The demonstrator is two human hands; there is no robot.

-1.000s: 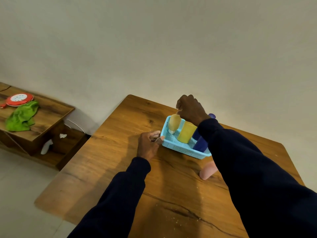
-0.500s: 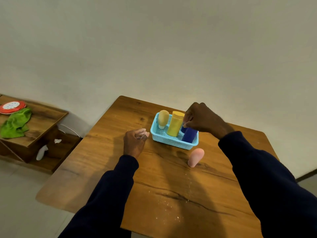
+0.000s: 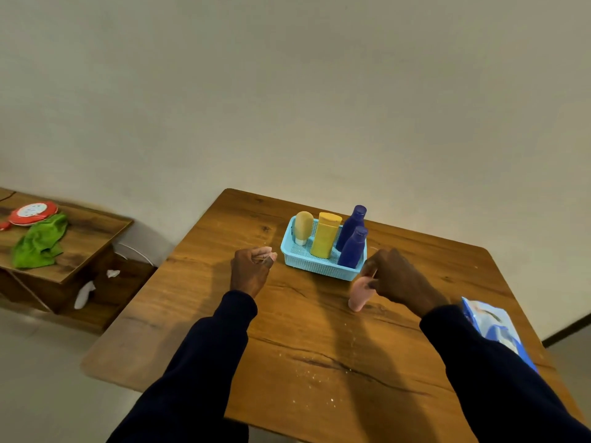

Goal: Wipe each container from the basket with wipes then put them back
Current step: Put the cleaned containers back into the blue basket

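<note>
Basket (image 3: 319, 269), light blue and perforated, sits toward the far side of the bench (image 3: 303, 346), and I place everything else from it. Four containers stand inside. A tan tube (image 3: 303, 227) is at its left end, cap down, with a yellow bottle (image 3: 324, 235) beside it. At its right end are the far blue bottle (image 3: 354, 220) and the near blue bottle (image 3: 353, 251), which hides the lower part of the one behind.

The pink container (image 3: 358, 297) is outside, on the bench just in front of the basket's near right corner, leaning. Its top is covered by the right grip (image 3: 399, 279), whose fingers curl round and pinch it.

The left grip (image 3: 251, 270) is just left of the basket, apart from its wall, with fingers curled toward the palm. Something pale shows among the fingertips, but I cannot make out whether it is a wipe or only skin, so I cannot say if this grip is grasping anything.

Right of the basket and nearer the camera, a blue-and-white wipes pack (image 3: 492, 327) lies on the bench, partly hidden by the right sleeve (image 3: 499, 388). Far left of the basket, a low side table (image 3: 89, 231) carries a green cloth (image 3: 40, 241) and a red round object (image 3: 32, 212) whose markings are too small for me to read.
</note>
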